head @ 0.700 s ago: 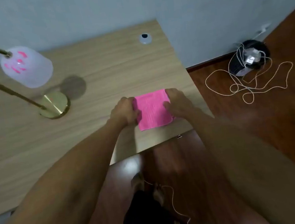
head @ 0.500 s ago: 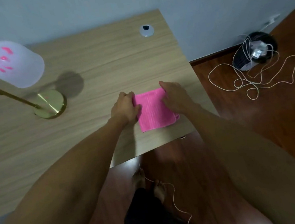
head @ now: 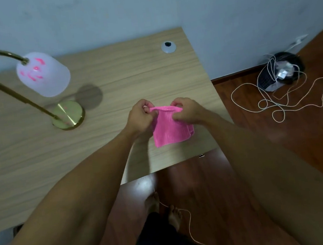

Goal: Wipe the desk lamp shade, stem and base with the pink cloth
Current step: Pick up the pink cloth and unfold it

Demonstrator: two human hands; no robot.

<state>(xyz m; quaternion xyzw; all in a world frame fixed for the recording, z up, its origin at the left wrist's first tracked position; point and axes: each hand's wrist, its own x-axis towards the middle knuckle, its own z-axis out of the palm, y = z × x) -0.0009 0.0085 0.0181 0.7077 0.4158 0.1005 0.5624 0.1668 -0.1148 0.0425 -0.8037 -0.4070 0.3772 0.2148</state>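
Pale wood desk (head: 112,83) fills the view, against a grey wall. Both the left hand (head: 140,117) and the right hand (head: 185,111) pinch the far edge of the pink cloth (head: 170,129), its near part resting near the desk's right edge. The lamp (head: 43,74) stands well apart on the far left, unwiped. A hard wipe on its hanging shade could tip it.

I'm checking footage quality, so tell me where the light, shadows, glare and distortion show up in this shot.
Head view: dim, bluish light; the lamp shade casts a soft round shadow on the desk; a dull glare patch on the floor; wide-angle stretch swells the forearms at the bottom; both the left hand and right hand pinching the pink cloth look slightly soft.
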